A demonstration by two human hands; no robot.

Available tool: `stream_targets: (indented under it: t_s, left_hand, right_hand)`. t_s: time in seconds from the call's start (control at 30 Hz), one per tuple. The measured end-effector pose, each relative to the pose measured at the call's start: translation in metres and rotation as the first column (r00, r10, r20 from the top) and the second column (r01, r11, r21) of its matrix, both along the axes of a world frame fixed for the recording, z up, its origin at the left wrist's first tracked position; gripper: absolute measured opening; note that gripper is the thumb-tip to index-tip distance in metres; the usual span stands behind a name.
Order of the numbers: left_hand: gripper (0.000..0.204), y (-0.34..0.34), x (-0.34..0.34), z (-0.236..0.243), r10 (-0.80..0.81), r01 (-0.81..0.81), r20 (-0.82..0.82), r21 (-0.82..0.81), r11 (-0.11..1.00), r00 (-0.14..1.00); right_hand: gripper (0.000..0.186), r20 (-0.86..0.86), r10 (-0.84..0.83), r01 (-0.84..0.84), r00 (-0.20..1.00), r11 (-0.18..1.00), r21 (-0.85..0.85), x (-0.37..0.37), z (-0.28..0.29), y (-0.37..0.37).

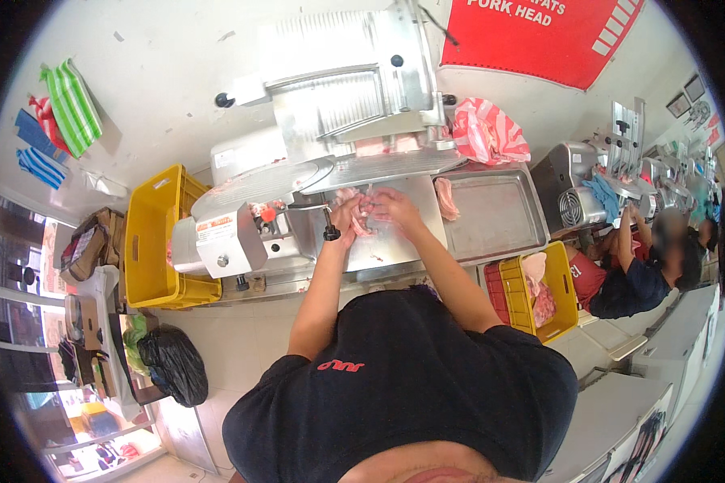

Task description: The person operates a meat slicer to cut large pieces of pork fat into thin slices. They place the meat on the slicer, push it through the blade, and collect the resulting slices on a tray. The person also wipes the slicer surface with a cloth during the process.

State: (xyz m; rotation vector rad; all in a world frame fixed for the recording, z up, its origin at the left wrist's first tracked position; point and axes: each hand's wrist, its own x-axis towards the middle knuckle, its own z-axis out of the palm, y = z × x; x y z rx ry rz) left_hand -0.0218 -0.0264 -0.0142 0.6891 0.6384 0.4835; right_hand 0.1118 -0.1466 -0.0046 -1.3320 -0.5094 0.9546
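Both my hands are at pale pink meat pieces (361,225) over the steel plate of a large meat slicer (350,72). My left hand (345,211) is closed round the meat, partly behind a black knob. My right hand (392,205) grips the same meat from the right with curved fingers; its fingertips are small and hard to make out. A separate strip of meat (447,198) lies at the left end of a steel tray (499,219).
A yellow crate (145,241) stands at the left. Another (556,310) holds meat below the tray. A striped bag (487,129) sits behind the tray. To the right, people (628,274) work at more slicers (576,185).
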Motion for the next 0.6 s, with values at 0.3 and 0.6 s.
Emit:
stream_targets:
  t_s: [0.3,0.6]
  left_hand:
    - [0.037,0.09,0.017,-0.078,0.462,-0.556,0.558,-0.002,0.831,0.689]
    - [0.025,0.049,0.021,-0.041,0.221,-0.253,0.43,0.018,0.967,0.875]
  right_hand:
    - [0.068,0.865,0.221,0.223,0.451,0.91,-0.349,-0.029,0.044,0.038]
    - [0.055,0.91,0.303,0.279,0.281,0.882,-0.38,-0.019,0.022,0.052]
